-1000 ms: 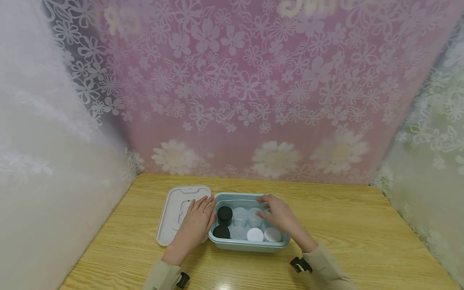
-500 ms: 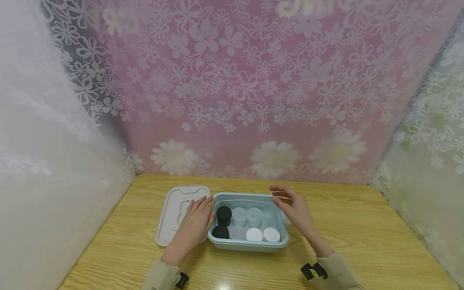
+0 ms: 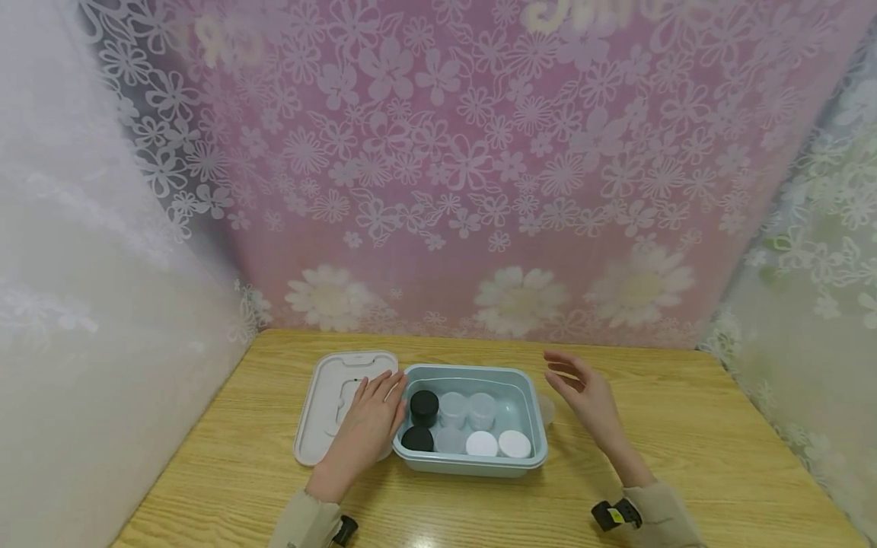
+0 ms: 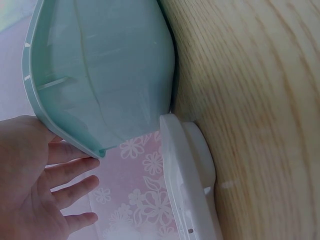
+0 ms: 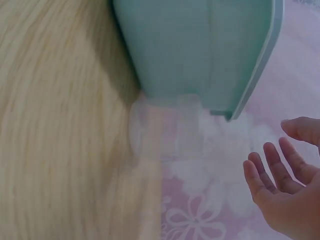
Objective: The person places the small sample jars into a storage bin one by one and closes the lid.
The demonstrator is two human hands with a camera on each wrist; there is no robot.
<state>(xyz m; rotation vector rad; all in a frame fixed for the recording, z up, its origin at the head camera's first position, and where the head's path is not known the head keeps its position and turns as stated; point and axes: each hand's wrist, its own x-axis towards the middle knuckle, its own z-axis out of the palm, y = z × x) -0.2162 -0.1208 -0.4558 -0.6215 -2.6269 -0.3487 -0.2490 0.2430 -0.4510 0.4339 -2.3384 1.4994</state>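
A light blue plastic bin (image 3: 473, 464) stands on the table and holds several small round jars. At its left end are two black-lidded jars (image 3: 424, 406). Clear jars (image 3: 467, 411) fill the middle, and two white-lidded jars (image 3: 498, 444) stand near the front. My left hand (image 3: 373, 418) rests with extended fingers against the bin's left rim; the left wrist view shows its fingers at the rim's corner. My right hand (image 3: 585, 394) hovers to the right of the bin, holding nothing, its fingers loosely bent. A translucent jar (image 5: 165, 127) stands on the table close against the bin's right end.
A whitish lid (image 3: 318, 407) lies on the table at the bin's left, partly under my left hand and forearm. The wooden table (image 3: 692, 441) extends to the right. A pink flowered cloth (image 3: 438, 190) hangs behind, with pale cloth on both sides.
My right hand has moved from over the bin's right part out past its right rim and farther right. The translucent jar outside the bin has come into view. My left hand stays at the rim.
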